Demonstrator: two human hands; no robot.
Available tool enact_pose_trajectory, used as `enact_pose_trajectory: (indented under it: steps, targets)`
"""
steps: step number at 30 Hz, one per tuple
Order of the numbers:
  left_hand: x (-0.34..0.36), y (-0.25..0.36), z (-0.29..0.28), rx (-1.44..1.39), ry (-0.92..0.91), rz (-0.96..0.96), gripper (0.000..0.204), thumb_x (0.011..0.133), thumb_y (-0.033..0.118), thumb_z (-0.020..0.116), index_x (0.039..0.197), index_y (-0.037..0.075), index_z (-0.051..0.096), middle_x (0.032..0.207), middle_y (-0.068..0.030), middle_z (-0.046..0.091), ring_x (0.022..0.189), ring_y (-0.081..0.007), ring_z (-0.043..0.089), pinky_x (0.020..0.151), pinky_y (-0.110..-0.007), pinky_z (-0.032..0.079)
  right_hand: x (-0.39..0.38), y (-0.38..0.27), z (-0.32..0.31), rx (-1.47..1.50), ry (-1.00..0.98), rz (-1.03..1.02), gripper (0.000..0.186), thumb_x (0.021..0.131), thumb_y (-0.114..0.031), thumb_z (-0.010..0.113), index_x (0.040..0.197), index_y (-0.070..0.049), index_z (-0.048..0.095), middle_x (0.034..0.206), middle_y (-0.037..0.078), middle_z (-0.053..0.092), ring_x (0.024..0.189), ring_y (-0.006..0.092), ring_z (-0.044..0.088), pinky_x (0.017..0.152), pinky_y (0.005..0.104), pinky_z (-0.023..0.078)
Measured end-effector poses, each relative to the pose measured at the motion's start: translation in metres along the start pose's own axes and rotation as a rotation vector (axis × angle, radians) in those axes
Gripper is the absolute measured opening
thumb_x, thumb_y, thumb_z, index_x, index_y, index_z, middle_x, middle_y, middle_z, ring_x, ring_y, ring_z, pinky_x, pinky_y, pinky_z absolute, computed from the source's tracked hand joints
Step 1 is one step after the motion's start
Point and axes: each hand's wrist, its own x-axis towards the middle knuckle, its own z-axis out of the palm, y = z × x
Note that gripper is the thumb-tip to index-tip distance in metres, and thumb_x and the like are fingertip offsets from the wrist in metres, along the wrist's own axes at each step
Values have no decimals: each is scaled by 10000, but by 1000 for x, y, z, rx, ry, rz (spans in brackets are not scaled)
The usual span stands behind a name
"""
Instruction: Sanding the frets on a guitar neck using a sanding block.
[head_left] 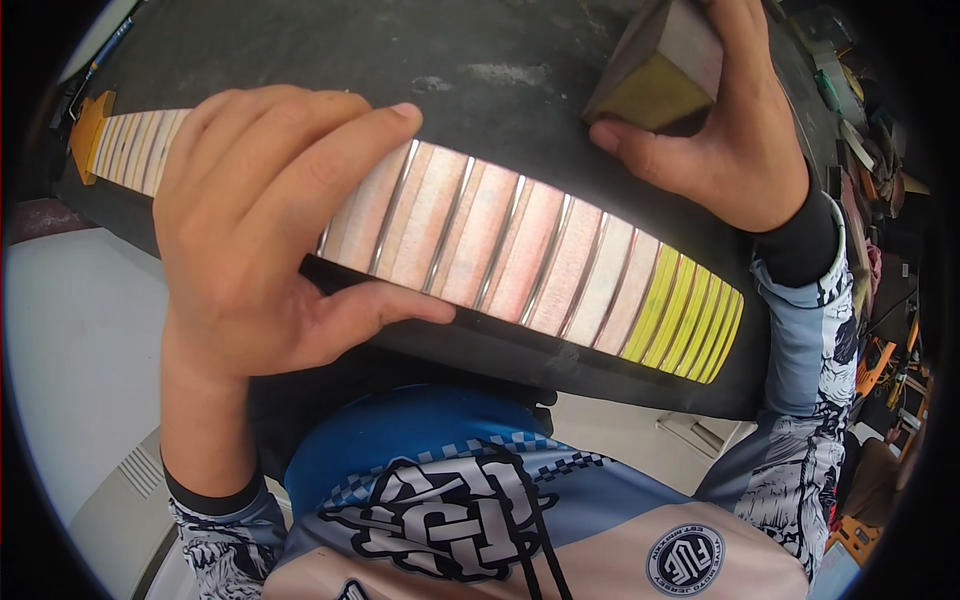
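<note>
A guitar neck (520, 240) lies slantwise over a dark work surface, its metal frets bare. Pale masking tape covers the strips of fingerboard between them, and bright yellow tape (685, 315) covers those at the right end. My left hand (250, 220) is closed over the neck left of its middle, thumb along the near edge and fingers across the top. At the upper right, my right hand (725, 150) grips a grey-brown rectangular block (660, 70) with an olive-yellow end. The block is apart from the neck; its underside is hidden.
An orange-brown piece (92, 138) stands at the neck's far left end. The dark surface (480, 85) bears pale scuffs. A white panel (85, 330) is at the left. Tools and mixed items (885, 370) crowd the right side.
</note>
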Motion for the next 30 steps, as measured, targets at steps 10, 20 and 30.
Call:
enact_pose_trajectory:
  steps: [10, 20, 30]
  targets:
    - [31, 50, -19, -104, -138, -169, 849, 500, 584, 941, 1114, 96, 615, 1380, -206, 520, 1329, -439, 475, 1100, -574, 389, 2, -10, -3, -201, 28, -170, 847, 668, -272, 910, 1342, -62, 442, 1278, 167, 429, 1341, 403, 328, 1067, 527, 363]
    - [60, 73, -11, -35, -307, -203, 830, 430, 539, 937, 1059, 91, 632, 1366, -184, 514, 1322, -455, 462, 1094, -579, 339, -5, 6, 9, 114, 133, -101, 833, 661, -231, 909, 1330, -62, 442, 1270, 179, 441, 1326, 389, 353, 1041, 470, 420]
    - [63, 75, -7, -78, -291, -220, 842, 417, 591, 927, 1006, 73, 620, 1338, -172, 512, 1323, -438, 451, 1077, -538, 328, -8, -10, 3, 266, 111, -1, 839, 669, -231, 903, 1337, -48, 430, 1242, 191, 418, 1287, 377, 389, 996, 429, 456]
